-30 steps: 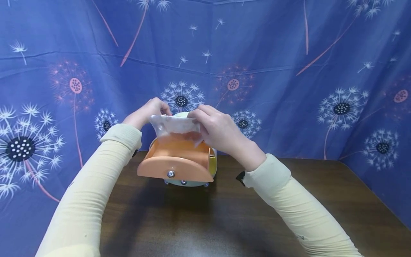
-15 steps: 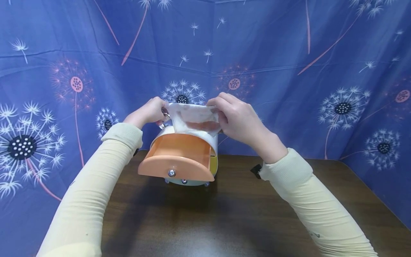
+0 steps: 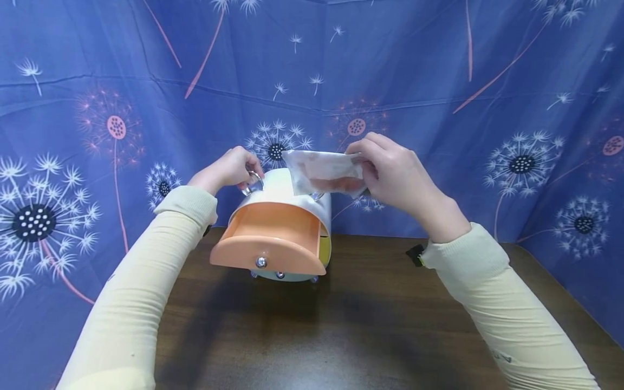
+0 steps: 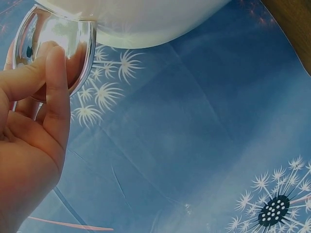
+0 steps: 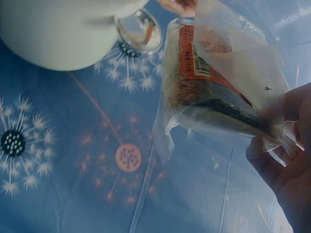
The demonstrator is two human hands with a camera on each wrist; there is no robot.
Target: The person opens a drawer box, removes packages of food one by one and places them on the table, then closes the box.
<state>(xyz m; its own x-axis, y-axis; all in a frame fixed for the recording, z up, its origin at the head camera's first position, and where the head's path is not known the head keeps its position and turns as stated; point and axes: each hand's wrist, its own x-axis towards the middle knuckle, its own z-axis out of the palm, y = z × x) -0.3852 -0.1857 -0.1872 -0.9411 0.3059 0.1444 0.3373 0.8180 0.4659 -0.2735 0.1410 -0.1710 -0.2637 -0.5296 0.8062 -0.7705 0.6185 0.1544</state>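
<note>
Head view: the right hand (image 3: 397, 176) pinches one end of a bag (image 3: 325, 174), which extends left from those fingers, long axis nearly level, over the white box (image 3: 277, 187) and its open orange drawer (image 3: 269, 254). Left wrist view: the left hand's (image 4: 36, 138) fingers hold the box's left metal ear (image 4: 54, 26). Right wrist view: the bag's free end sits just beside the other ear (image 5: 138, 34).

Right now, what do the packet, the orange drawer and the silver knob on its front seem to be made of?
Packet: probably thin plastic film, partly clear; it wrinkles, and a red label shows through.
Orange drawer: smooth and glossy, with soft highlights; painted metal or plastic, I cannot tell.
Silver knob: mirror-bright, perhaps chromed metal, though plated plastic could look alike.
</note>
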